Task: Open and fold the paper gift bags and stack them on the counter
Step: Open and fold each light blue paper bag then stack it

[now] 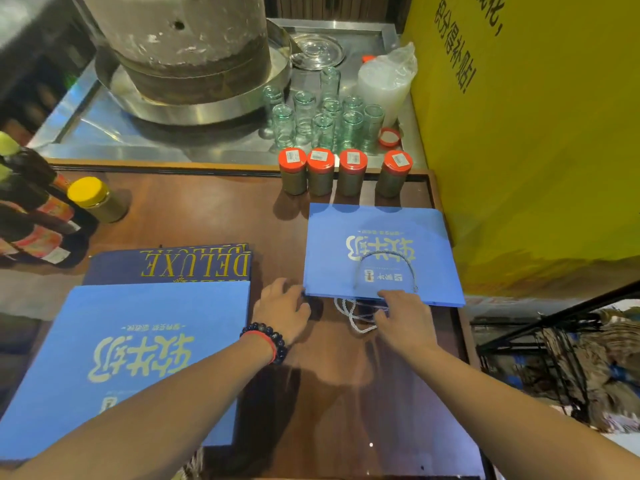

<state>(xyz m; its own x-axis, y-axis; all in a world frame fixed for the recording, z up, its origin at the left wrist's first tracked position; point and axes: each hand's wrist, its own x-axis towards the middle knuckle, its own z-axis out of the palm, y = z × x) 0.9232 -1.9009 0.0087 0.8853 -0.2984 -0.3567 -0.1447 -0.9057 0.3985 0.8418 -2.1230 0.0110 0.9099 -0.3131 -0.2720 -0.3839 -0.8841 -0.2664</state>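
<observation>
Lying flat near the bench's [214, 216] far right corner, the light blue gift bag [377, 247] has its near edge — the mouth, with the rope handles [353, 315] spilling out toward the person — right under both hands. The left hand [285, 308] sits at the bag's near left corner, its fingers curled against the edge; whether they pinch the paper or only touch it I cannot tell. The right hand [403, 311] lies over the middle of that near edge, fingers bent down onto the paper and the handle cord beneath.

The likeliest trouble is a handle loop catching under a finger as the mouth is pulled apart, dragging the whole bag along the polished wood instead of opening it. A push away from the person could also knock the red-lidded jars [343, 173] standing just beyond the bag's far edge. A second flat blue bag [131, 355] lies at the bench's near left, resting partly on a dark navy box [173, 268].
</observation>
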